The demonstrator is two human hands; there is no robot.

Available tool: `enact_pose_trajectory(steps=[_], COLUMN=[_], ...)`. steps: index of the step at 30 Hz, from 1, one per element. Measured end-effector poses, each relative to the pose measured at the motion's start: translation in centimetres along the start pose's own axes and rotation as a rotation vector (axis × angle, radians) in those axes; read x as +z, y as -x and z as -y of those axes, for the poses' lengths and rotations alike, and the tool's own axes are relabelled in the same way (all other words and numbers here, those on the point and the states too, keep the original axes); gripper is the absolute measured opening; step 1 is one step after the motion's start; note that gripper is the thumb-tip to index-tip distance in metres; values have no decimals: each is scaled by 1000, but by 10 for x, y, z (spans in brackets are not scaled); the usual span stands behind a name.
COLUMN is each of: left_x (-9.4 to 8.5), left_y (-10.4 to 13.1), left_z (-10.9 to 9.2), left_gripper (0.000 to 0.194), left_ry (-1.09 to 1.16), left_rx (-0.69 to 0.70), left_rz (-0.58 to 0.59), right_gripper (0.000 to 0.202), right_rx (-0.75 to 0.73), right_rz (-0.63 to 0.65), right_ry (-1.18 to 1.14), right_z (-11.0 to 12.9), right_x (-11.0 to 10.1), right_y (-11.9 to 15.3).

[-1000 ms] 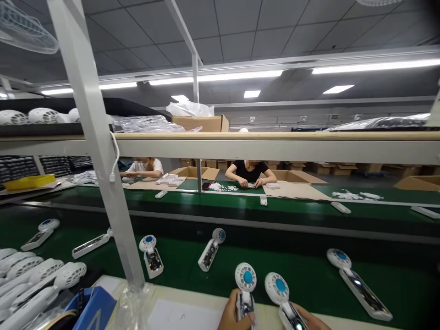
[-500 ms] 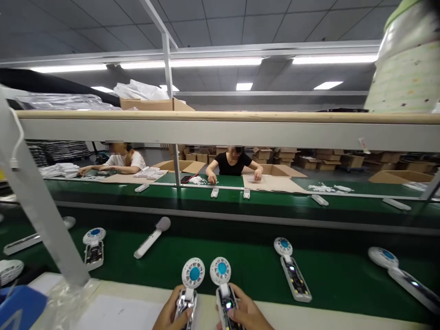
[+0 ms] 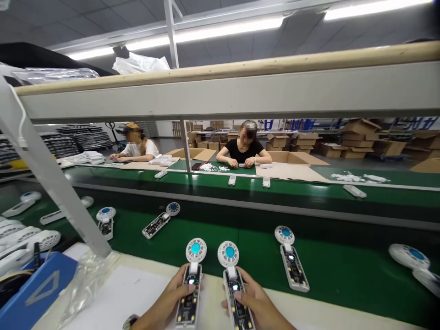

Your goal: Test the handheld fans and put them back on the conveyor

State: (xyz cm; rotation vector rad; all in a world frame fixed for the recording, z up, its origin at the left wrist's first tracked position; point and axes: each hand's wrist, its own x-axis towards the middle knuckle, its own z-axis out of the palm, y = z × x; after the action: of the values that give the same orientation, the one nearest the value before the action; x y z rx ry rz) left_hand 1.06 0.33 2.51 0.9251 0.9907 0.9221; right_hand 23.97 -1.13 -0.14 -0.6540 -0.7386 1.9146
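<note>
The left hand (image 3: 168,300) grips one open handheld fan (image 3: 191,285); the right hand (image 3: 256,305) grips another fan (image 3: 233,286) just beside it, above the green belt (image 3: 330,270)

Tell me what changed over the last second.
The view tipped down and swung, so more of the bench shows. Both fans came from lying apart and splayed to side by side, heads over the belt. The left hand keeps the left fan, the right hand the right fan. Both co-workers stay seated.
</note>
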Motion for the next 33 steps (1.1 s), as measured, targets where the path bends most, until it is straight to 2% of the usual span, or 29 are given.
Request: enact_pose_trajectory(steps=[4,12,17,23,26,29,33], left_x=[2,7,4,-1,-1,-4,-5], left_y=[1,5,4,-3,-4,-6,-7], left_z=[-3,-8,-5,6,6,8,13], left_gripper=[42,49,49,58,57,58,59], left_ry=[41,30,9,-51,-20,84,117], left_rx=[4,-25,25,73,23,-23,67], left_rz=[41,-27,11,20,-28,-7,75], right_gripper=[77,79,74,74,73,74,74], right_rx=[55,102,42,-35,-88,-132,-161], right_rz=[-61,-134,-104,-28,-58,-93,-144], right_ry=[1,-35,-38,28,24,2,16], right_z=[5,8,-4,-15,-17,-18,-21], right_x=[4,10,-5,-22,-17,-5,9], right_y=[2,8,4,-7,-10,-13,-13])
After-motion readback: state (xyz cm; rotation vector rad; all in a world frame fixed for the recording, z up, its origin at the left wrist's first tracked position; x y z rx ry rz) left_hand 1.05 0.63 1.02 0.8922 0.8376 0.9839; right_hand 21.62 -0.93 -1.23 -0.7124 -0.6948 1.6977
